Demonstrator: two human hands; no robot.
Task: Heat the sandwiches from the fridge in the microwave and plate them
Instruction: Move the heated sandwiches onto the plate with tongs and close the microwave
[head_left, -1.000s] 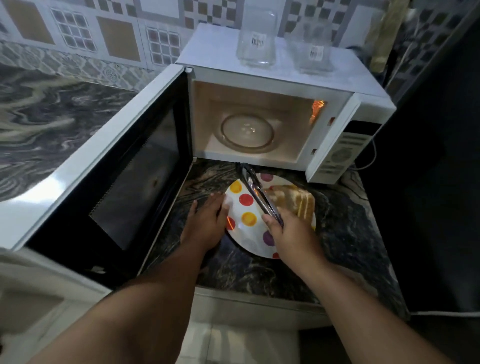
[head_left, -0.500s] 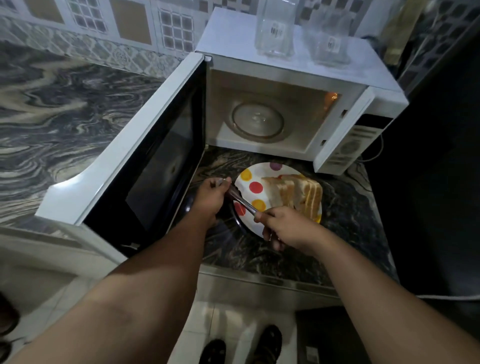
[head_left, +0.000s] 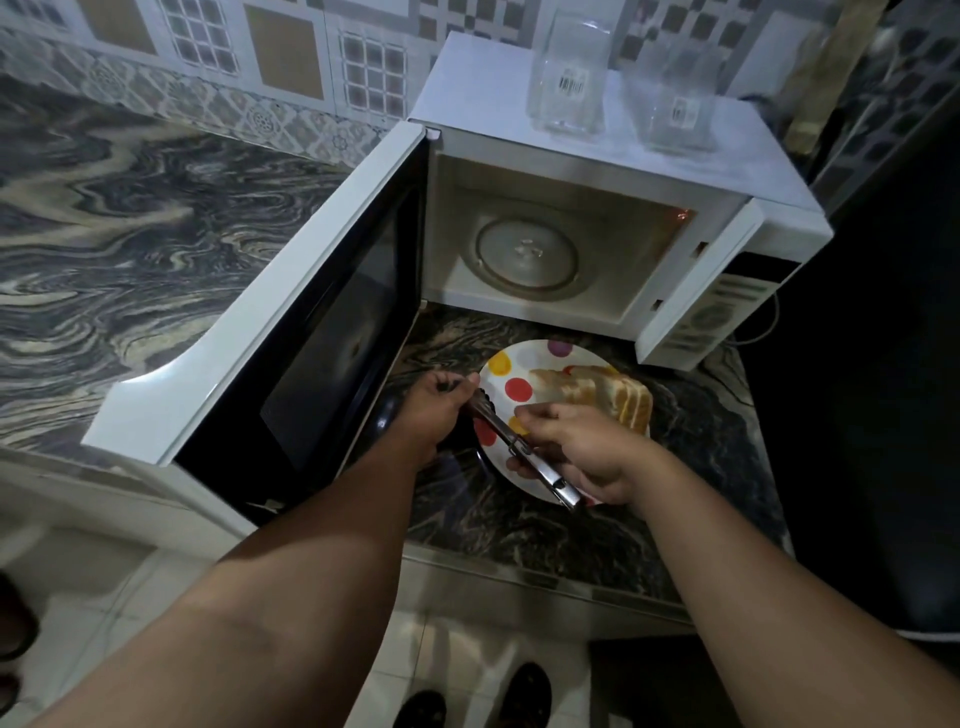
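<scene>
On the dark marbled bench (head_left: 545, 530) in front of the open microwave (head_left: 597, 228) we see the sandwiches (head_left: 597, 395) lying on the right side of a spotted plate (head_left: 519, 358). Our right hand (head_left: 582, 452) curls around the handle end of metal tongs (head_left: 511, 439) over the plate's near edge; our left hand (head_left: 431, 410) grips their tip end at the plate's left rim. Two clear jars (head_left: 566, 73) stand on the microwave's top.

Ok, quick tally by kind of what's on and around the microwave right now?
Microwave, door open: 1
Glass turntable: 1
Clear glass jars on top: 2
Polka-dot plate: 1
Stack of sandwiches: 1
Metal tongs, held by both the left hand and right hand: 1
Total: 7
</scene>
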